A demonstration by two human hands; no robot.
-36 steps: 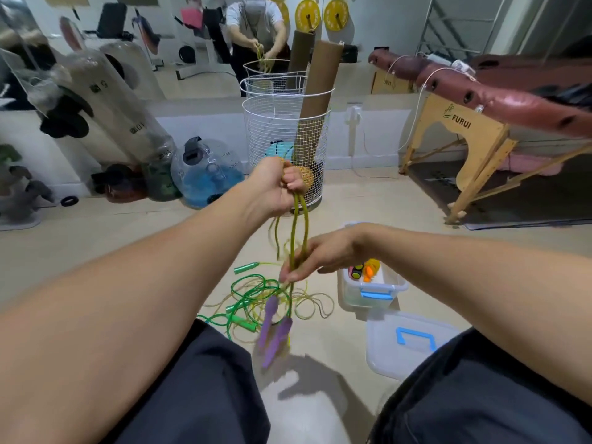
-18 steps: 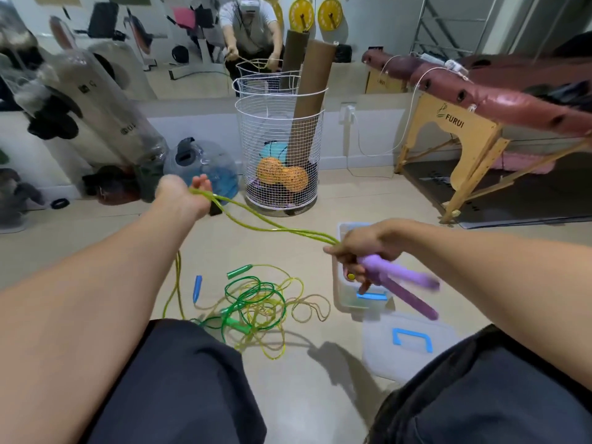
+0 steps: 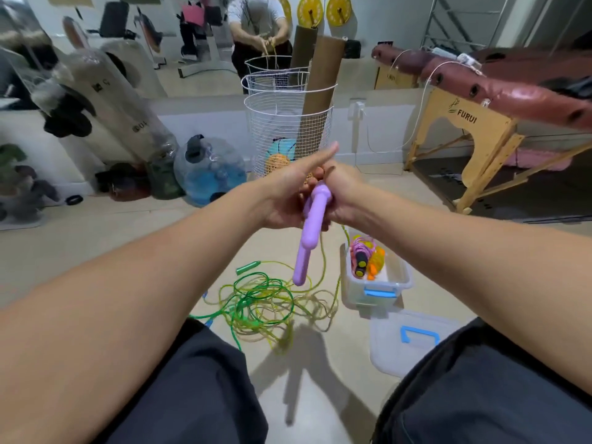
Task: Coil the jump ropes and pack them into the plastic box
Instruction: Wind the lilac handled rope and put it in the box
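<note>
**Purple handles held between both hands above the rope pile**

The two smooth purple plastic jump-rope handles [image 3: 310,232] lie side by side, each with a rounded knob at its end, and point down and slightly left. One reaches lower than the other. Their upper ends sit between the two hands, above and to the left of the clear plastic box with blue latches [image 3: 375,281]. A thin yellow-green rope [image 3: 324,251] trails from the hands down to the floor.

The right hand [image 3: 347,200] has its fingers curled round the top of the handles, clamped on them. The left hand [image 3: 288,197] presses against the handles from the other side, thumb stretched straight up; its fingers are hidden behind the handles, so I cannot tell whether they are wrapped round anything.

The box stands open on the floor, holding coiled ropes with orange, black and pink parts. Left of the box lies a loose tangle of green and yellow ropes [image 3: 266,302] with a green handle [image 3: 248,267] at its upper edge. Just below and to the right of the box lies its clear lid with a blue handle [image 3: 413,341]. Beyond the box, further from the person, stands a white wire basket [image 3: 288,129] with brown cardboard tubes in it.
</note>
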